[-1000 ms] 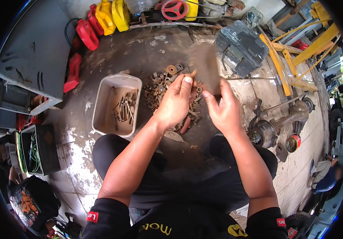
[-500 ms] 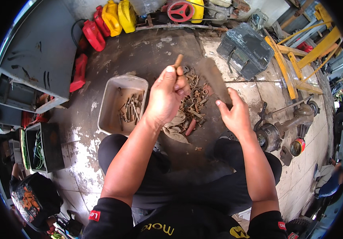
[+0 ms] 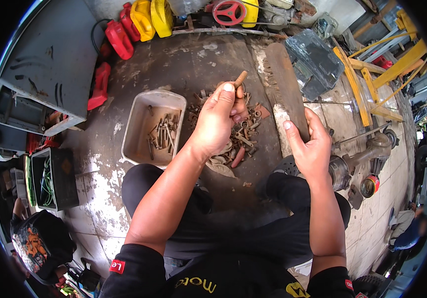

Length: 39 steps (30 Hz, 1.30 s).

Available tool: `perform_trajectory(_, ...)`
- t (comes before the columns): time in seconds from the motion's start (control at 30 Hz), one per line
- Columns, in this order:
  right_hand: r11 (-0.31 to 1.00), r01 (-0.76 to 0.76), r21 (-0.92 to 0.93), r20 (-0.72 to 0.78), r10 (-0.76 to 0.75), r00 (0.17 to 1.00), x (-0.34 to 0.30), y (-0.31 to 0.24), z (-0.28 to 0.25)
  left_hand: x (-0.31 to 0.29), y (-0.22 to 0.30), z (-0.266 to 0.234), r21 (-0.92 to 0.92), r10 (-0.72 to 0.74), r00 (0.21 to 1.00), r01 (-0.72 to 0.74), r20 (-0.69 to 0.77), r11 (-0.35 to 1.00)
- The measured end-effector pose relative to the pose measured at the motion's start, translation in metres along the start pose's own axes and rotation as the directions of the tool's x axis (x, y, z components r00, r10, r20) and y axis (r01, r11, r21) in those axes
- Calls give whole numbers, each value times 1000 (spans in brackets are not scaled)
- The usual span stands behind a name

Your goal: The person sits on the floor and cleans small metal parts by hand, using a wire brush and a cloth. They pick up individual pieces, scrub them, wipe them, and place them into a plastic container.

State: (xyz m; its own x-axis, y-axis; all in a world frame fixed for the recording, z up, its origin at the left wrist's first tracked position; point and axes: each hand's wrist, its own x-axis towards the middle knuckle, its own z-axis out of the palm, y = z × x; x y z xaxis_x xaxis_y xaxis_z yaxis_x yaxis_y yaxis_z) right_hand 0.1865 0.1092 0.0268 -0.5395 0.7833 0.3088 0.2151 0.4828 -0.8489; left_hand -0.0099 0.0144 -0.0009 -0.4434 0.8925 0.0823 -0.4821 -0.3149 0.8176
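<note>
A rusty bolt [image 3: 241, 79] is pinched between the thumb and fingers of my left hand [image 3: 220, 116], its end pointing up and right. My right hand [image 3: 310, 149] grips the lower end of a long brown wire brush [image 3: 288, 79], held upright with short dark bristles along its left edge. Brush and bolt are apart. Below my hands, a pile of rusty bolts, nuts and rings [image 3: 246, 131] lies on the floor, partly hidden by my left hand. A grey-beige plastic tub [image 3: 136, 111] to the left holds several bolts. A pale rag [image 3: 218, 166] lies by the pile.
Red [image 3: 119, 39] and yellow jerrycans [image 3: 142, 20] line the far left beside a grey metal cabinet [image 3: 49, 69]. A dark case [image 3: 318, 64] and yellow frame [image 3: 352, 84] stand at far right. Metal machine parts [image 3: 360, 159] lie right. Another person [image 3: 42, 243] is at lower left.
The wire brush has swung upright and moved right, away from the bolt, with my right hand. My left hand has shifted slightly right with the bolt, which now tilts more to the right.
</note>
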Motion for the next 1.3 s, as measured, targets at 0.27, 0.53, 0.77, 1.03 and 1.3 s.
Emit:
perform_trajectory(0.27,942,286,-175,113,-270,956,-6,-18,-3,-3,26,1,923,162,983,19,-87,384)
perform_trajectory(0.53,946,251,-206,172,-217,961,-7,-19,17,-9,2,2,979,73,996,-62,49,194)
perform_trajectory(0.77,941,222,-257,219,-167,961,-5,-12,16,-4,-6,-4,993,-123,990,-48,61,107)
perform_trajectory(1.03,935,267,-233,122,-244,962,6,-10,3,3,3,-12,966,100,994,8,-35,259)
perform_trajectory(1.3,936,250,-248,193,-205,960,-5,-8,18,-1,-3,2,976,-101,995,40,-18,215)
